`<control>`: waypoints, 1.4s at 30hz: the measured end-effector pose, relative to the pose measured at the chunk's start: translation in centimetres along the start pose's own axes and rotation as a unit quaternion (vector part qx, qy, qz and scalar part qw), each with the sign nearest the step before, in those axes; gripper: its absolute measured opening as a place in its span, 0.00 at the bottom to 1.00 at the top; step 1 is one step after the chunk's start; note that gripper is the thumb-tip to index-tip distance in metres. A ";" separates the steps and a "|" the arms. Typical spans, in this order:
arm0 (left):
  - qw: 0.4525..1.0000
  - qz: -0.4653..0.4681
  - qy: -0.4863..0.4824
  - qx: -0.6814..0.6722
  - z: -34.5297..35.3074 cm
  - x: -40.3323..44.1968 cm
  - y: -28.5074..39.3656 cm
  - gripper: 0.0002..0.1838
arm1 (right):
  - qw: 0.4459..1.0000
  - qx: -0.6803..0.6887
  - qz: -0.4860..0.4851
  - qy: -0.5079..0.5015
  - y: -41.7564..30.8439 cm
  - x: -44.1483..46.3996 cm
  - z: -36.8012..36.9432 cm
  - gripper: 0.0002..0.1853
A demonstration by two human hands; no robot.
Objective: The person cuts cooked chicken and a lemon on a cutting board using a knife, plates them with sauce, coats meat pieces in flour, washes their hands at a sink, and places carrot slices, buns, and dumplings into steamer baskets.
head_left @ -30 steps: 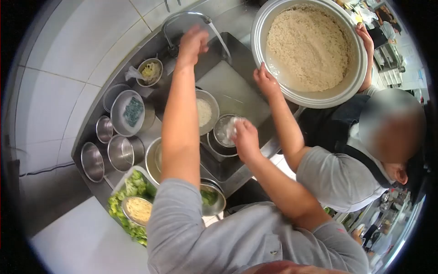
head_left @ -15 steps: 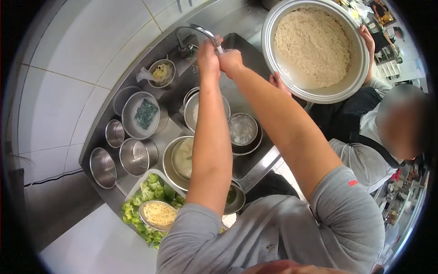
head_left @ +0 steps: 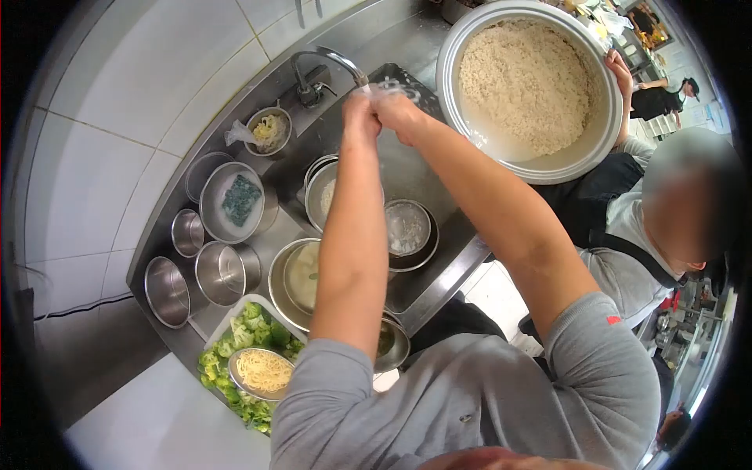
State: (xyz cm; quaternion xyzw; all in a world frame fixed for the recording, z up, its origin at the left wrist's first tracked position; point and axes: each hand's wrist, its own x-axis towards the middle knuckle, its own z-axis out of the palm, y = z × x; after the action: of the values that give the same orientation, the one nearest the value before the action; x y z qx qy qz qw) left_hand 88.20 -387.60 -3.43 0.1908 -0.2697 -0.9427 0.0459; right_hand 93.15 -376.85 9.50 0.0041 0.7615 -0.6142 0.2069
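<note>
Two bare hands, left hand (head_left: 360,115) and right hand (head_left: 399,116), side by side just below the spout of the tap (head_left: 345,63), too blurred to say whether they touch. Water (head_left: 389,84) breaks white about the fingers. Grip, both: cannot tell; spray hides whether clenched, released or grasping something. Tap stands on the steel desk (head_left: 376,27), its neck arched out over the sink (head_left: 411,172).

Right of the tap: large pot (head_left: 446,82) of pale grains, cloudy liquid pooled at one side, co-worker's hand (head_left: 619,70) at its rim. Just left of the tap: yellow food (head_left: 270,128) in a small pot (head_left: 286,139). Further left, nearer the person than the tap: teal pad (head_left: 241,200) in a bowl (head_left: 211,196). Same side, well apart from the tap: broccoli (head_left: 251,323), with noodles (head_left: 265,370) in a dish (head_left: 233,363) resting on it
</note>
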 end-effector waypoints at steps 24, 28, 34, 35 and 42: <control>0.982 0.130 -0.007 0.136 4.4 -8.0 2.4 0.08 | 0.989 0.139 -0.046 0.020 -0.2 -1.0 1.4 0.24; 0.928 0.060 0.047 0.364 -0.7 -5.5 1.7 0.19 | 0.987 0.112 -0.087 -0.079 5.6 -2.2 0.9 0.29; 0.884 -0.121 0.039 0.450 -8.3 -0.4 -0.2 0.11 | 0.980 -0.138 -0.059 -0.128 16.8 -11.0 1.1 0.30; 0.903 -0.141 -0.087 0.397 -10.8 1.6 0.4 0.08 | 0.974 -0.179 -0.056 -0.123 16.3 -16.2 -0.7 0.34; 0.674 -0.265 -0.019 0.689 -1.7 -2.6 1.6 0.34 | 0.914 -0.247 -0.219 -0.235 20.6 -37.4 -12.2 0.44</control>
State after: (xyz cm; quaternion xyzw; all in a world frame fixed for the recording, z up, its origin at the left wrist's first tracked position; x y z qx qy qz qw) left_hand 91.22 -389.31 -3.05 0.2137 -0.7819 -0.4650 -0.3559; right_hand 128.93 -351.12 4.14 -0.3583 0.7999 -0.4201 0.2351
